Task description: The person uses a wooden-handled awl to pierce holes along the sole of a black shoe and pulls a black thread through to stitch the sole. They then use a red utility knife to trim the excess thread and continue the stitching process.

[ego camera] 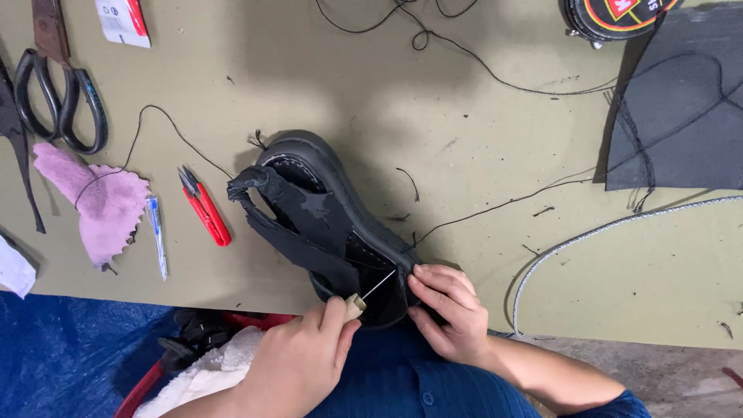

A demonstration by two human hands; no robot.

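Item: black sandal (325, 209), lying at the near table (433, 131) edge, toe end towards you, between both your hands. Your left hand (302, 360): closed around a wooden-handled awl (364, 298), needle tip in the sole edge. Your right hand (453, 310): fingers curled, pinching the sandal's rim just beside the needle. Nearby, left: red thread snips (205, 205)

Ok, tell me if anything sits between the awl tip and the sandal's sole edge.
Nothing visible does. The left hand holds the awl, its needle running bare to the black sandal edge. The right hand pinches that edge beside the needle, not across it. The loose strap lies off to one side.
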